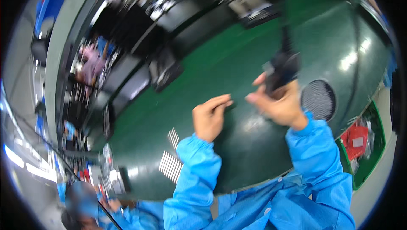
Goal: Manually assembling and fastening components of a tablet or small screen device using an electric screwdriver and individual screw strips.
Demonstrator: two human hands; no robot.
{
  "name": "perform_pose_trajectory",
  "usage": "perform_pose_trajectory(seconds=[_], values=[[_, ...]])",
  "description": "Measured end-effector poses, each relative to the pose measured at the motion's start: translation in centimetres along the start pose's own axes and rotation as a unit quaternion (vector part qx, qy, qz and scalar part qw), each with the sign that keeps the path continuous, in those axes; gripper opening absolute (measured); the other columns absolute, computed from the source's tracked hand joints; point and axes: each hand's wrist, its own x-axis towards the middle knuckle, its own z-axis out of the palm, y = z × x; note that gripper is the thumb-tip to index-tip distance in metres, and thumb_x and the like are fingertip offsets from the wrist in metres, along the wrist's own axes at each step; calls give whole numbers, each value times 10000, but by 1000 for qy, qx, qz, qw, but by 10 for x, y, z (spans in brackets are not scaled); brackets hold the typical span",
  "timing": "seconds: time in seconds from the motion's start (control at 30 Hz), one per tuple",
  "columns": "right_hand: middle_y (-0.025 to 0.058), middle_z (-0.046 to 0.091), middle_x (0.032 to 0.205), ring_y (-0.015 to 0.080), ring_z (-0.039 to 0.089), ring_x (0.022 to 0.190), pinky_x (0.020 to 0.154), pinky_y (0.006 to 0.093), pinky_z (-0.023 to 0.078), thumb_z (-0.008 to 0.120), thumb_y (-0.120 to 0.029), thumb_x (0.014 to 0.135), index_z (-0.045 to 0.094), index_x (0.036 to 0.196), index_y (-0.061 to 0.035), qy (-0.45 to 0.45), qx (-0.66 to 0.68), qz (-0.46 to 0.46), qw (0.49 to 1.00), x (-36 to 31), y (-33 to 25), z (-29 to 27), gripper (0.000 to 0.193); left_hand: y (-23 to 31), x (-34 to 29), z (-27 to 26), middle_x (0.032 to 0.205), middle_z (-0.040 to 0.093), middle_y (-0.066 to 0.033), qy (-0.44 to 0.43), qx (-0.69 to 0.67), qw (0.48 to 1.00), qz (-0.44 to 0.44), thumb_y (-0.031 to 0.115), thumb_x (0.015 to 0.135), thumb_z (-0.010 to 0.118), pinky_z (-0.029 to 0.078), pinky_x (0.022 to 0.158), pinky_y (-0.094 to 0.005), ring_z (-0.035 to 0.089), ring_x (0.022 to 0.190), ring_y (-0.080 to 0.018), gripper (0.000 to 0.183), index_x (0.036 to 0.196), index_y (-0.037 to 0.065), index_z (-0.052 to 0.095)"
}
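The right hand point(282, 108) is up over the green table point(239, 158). Its fingers and thumb are bent around a black tool point(283, 72), and they seem to grip it near its lower end. The tool is blurry, so I cannot tell just what kind it is. It is above the table, a bit right of the middle, and a black cord point(286, 38) goes up from its top.

The left hand point(208, 119) is near the middle, apart from the right hand and the tool. Its fingers are bent and the tips come close to the thumb. I cannot tell if they pinch something tiny.

Both arms wear bright blue sleeves point(319, 156). Just beside the right wrist, a round dark pad point(318, 100) with rings on it lies on the table. To the left of the left sleeve are two groups of thin white strips, a small group point(173, 137) and a bigger group point(171, 166) nearer the person.

At the right edge of the table is a green bin point(378, 145) with a red bag point(354, 142) in it. At the lower left, another person's blue sleeve point(135, 217) shows.
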Motion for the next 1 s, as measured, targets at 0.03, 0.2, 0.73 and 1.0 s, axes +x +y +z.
perform_pose_trajectory(seconds=[0.03,0.2,0.73,1.0], values=[[-55,549,598,6,458,520,449,199,332,777,-75,729,585,883,-40,-14,-3,-21,1000,3,2,-2,248,-1,10,1,939,696,-168,7,-47,999,-25,-108,852,496,538,794,-296,688,862,-208,216,954,-65,682],[-51,493,559,4,410,525,456,205,334,789,-107,709,597,889,-27,-60,-21,-84,994,0,-12,-10,275,-24,83,27,889,704,-156,-25,27,999,14,-80,823,525,523,811,-277,680,876,-183,212,961,-46,682],[136,672,800,274,679,683,601,336,532,704,-73,737,486,1077,0,-151,20,-135,979,2,11,-13,410,-3,312,117,1208,574,-216,-212,419,879,77,364,466,913,420,994,-391,544,1140,-345,970,1235,-56,497],[145,632,758,319,639,647,560,369,493,688,-109,730,487,1108,-11,-136,6,-154,979,5,8,-17,439,-7,306,108,1253,551,-223,-161,392,878,223,279,552,860,407,1014,-382,529,1169,-347,785,1191,-56,549]])
